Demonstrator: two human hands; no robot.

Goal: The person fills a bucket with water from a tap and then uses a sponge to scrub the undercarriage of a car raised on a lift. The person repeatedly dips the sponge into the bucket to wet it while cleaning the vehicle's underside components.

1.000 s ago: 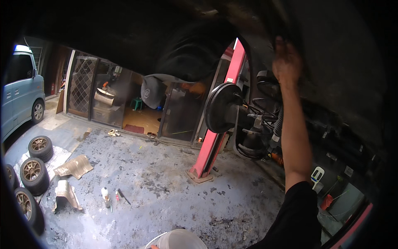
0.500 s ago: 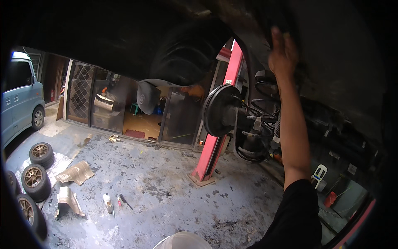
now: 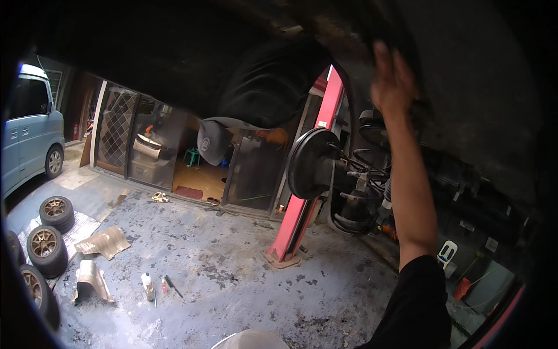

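My right hand (image 3: 395, 87) is raised high, its fingers stretched upward against the dark underside of a lifted car (image 3: 465, 81). What lies beneath the palm is hidden, and I see no tool in it. Below and left of the hand is a round black brake drum (image 3: 308, 166). Beside my forearm stands a dark coil spring (image 3: 366, 156), partly covered by the arm. The rounded black wheel housing (image 3: 261, 87) bulges down to the left of the hand. My left hand is out of the picture.
A red lift post (image 3: 290, 230) stands behind the brake drum. Several wheels (image 3: 46, 250) and two bent metal sheets (image 3: 104, 243) lie on the left floor, with bottles (image 3: 147, 285) nearby. A white bucket (image 3: 253, 339) is at the bottom edge. A light blue van (image 3: 35, 134) is parked far left.
My view has shifted slightly, so the floor things sit a little differently in it. My right hand has moved slightly along the car's underside, fingers still stretched out.
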